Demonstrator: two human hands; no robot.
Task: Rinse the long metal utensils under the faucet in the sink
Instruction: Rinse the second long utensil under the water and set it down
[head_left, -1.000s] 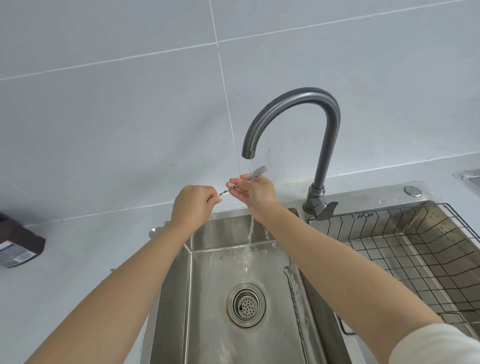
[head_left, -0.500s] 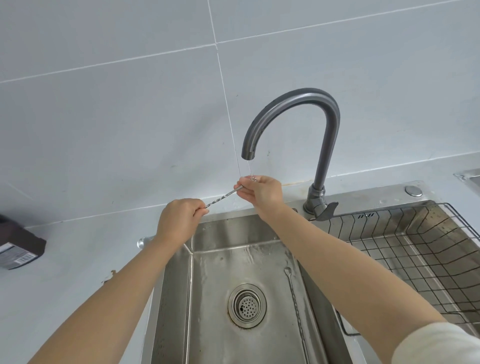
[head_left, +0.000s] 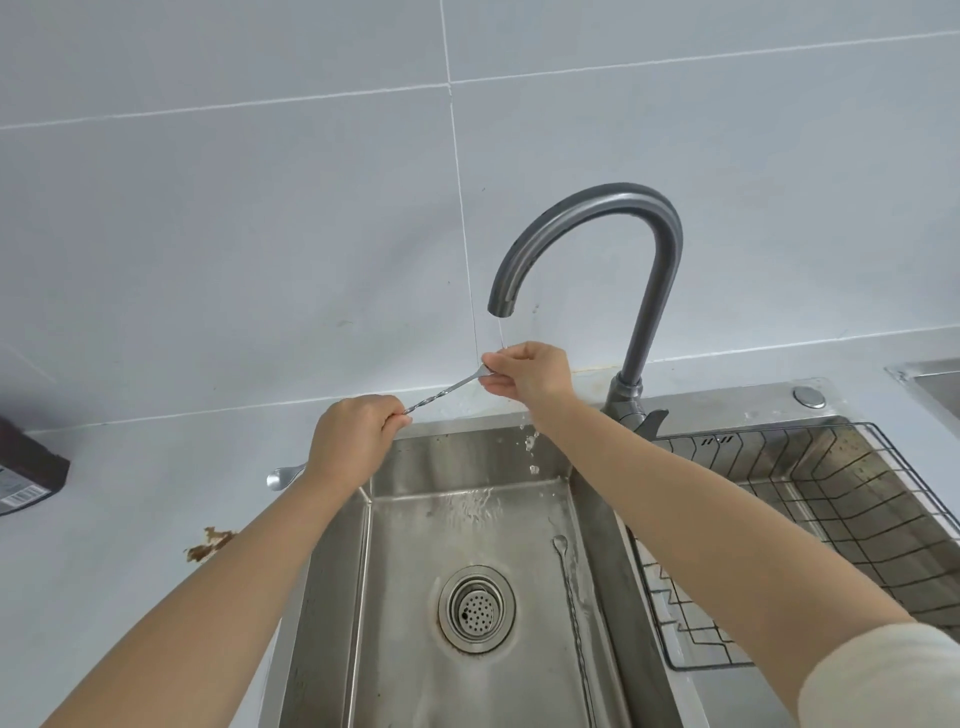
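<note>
The flow from the faucet (head_left: 587, 223) has dropped from a full stream a second ago to a thin thread of water (head_left: 500, 332), with the last drops falling into the sink (head_left: 332, 597). Over the same second the left hand (head_left: 353, 436) has slid outward along the utensil (head_left: 441, 392), so more of its twisted stem shows between the hands. The hands are now apart, both clamped on it: the right hand (head_left: 524, 374) pinches the far end just under the spout, and the left fist is closed round the stem, with a rounded end poking out behind it over the counter (head_left: 130, 519). This rinse looks close to finished.

A second utensil (head_left: 571, 597) lies on the wet sink floor along the right wall, beside the drain (head_left: 477, 608); it probably still needs rinsing, though I cannot tell from here. With the water this weak, the faucet would need opening again. A wire basket (head_left: 831, 519) sits to the right, near enough to take rinsed pieces. On the counter to the left are a brown stain (head_left: 210, 543) and a dark box (head_left: 26, 473), both well apart from the work.
</note>
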